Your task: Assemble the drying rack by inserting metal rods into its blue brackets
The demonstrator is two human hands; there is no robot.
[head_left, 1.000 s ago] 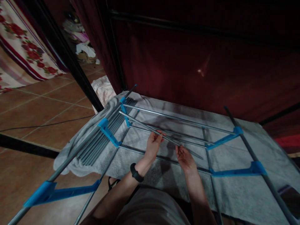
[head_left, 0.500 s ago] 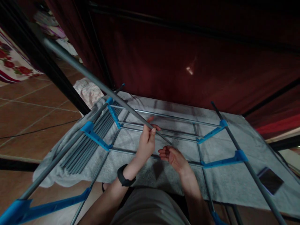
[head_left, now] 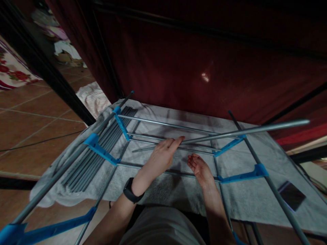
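Observation:
My left hand [head_left: 165, 153], with a black band on its wrist, is closed around a loose grey metal tube [head_left: 242, 131]. The tube lies nearly level over the rack, its long end pointing right and a shorter end showing left of the hand. My right hand [head_left: 200, 167] is held palm up just below the tube, fingers loosely curled and apart, touching nothing. Both hands are above a partly assembled rack of grey tubes with blue plastic brackets [head_left: 103, 149]. Several thin crossbars [head_left: 168, 124] join its left and right sides.
A bundle of grey tubes [head_left: 94, 163] lies at the left on a grey blanket [head_left: 163, 190]. A phone [head_left: 292, 195] rests on the blanket at the right. Behind stands a dark red panel [head_left: 178, 68]. Tiled floor [head_left: 38, 126] and a striped cloth [head_left: 94, 98] are on the left.
The tube in my left hand has swung round: its long end pointed to the upper left and now points right. My left hand has turned over, and my right hand has shifted slightly right.

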